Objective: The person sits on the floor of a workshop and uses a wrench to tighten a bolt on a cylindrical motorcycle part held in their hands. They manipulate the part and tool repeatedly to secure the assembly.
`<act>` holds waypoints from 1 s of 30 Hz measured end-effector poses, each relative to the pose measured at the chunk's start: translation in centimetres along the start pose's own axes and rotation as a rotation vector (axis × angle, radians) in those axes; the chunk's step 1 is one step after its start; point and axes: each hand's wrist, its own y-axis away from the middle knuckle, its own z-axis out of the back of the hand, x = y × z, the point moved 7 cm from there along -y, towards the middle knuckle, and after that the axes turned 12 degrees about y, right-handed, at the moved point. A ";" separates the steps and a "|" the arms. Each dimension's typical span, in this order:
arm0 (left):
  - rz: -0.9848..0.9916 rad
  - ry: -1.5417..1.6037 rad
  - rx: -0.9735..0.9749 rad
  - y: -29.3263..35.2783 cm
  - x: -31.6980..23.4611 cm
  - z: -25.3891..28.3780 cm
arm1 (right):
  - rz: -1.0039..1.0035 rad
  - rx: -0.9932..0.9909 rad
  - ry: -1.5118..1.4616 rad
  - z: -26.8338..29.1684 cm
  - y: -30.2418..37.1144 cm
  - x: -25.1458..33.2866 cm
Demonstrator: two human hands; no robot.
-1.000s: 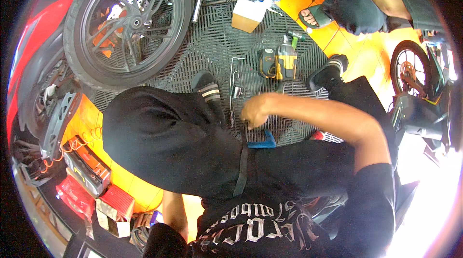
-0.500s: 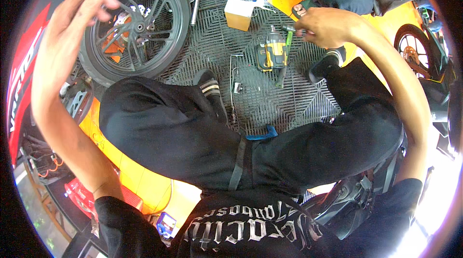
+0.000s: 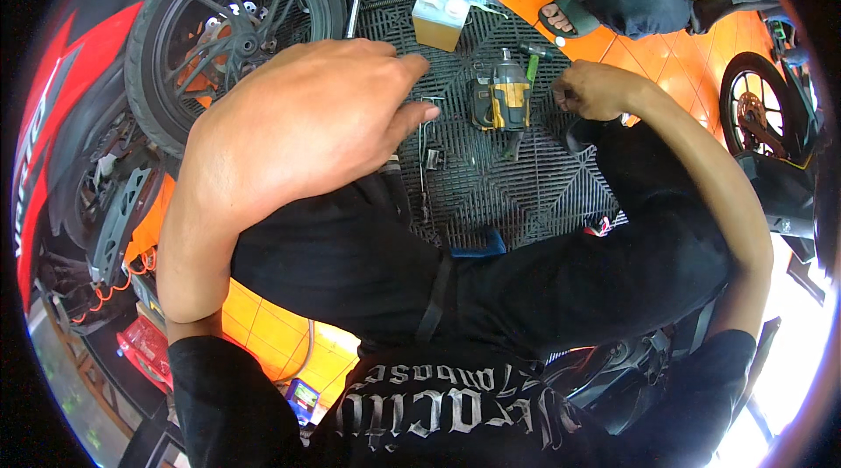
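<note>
We hold our left hand (image 3: 311, 118) half open, nothing visible in it, left of the power drill (image 3: 508, 102); our right hand (image 3: 596, 90) curls just right of it, whether gripping anything we cannot tell. The drill rests on the mat (image 3: 508, 192), presumably for easy reach.

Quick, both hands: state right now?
Left hand: loosely open, nothing seen in it.
Right hand: curled; can't tell whether it holds anything.

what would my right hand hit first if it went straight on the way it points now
Going left, your right hand would probably meet the yellow-and-black power tool first, or the green piece beside it. Depth is unclear; it could pass over both.
</note>
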 end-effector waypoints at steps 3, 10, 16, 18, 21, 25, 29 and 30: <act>-0.045 0.059 -0.025 -0.7 -0.2 0.4 | 0.008 0.047 -0.040 -1.0 -1.0 0.1; -0.071 0.068 -0.024 -0.3 -2.2 1.0 | 0.008 0.051 -0.056 -1.8 -2.1 0.7; -0.089 0.119 0.001 -0.1 -2.7 0.6 | -0.009 -0.002 -0.064 -0.7 -2.4 0.7; -0.081 0.120 0.031 -0.4 -2.8 0.5 | -0.042 0.016 -0.099 -1.5 -2.5 0.1; -0.068 0.119 0.024 -0.5 -3.0 0.7 | -0.012 -0.015 -0.109 -0.9 -2.7 1.3; -0.100 0.113 0.021 -0.8 -3.9 0.3 | -0.025 0.058 -0.086 -1.8 -2.8 1.4; -0.173 0.108 0.100 -0.8 -5.1 -1.9 | -0.016 0.038 -0.097 -2.0 -2.8 1.3; -0.197 0.125 0.111 -0.7 -5.5 -2.5 | -0.016 0.035 -0.116 -2.0 -2.7 1.2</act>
